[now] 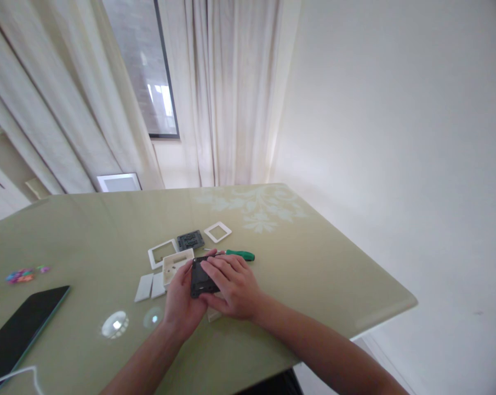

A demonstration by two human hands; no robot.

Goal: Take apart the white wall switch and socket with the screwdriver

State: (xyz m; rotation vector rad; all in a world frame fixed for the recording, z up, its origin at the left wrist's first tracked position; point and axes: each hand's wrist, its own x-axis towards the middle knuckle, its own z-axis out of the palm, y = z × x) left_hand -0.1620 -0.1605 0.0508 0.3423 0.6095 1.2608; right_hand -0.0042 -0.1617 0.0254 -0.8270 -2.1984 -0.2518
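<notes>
Left hand (181, 304) and right hand (231, 285) both clasp black module (199, 281) over counter (313, 263); green screwdriver (238, 254) at 1 o'clock.

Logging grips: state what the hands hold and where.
Both hands hold one black module: left hand at its left edge, right hand over its top and right side.

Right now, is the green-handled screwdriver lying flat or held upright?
Lying flat: the screwdriver rests on the table beyond the right hand, unheld.
</notes>
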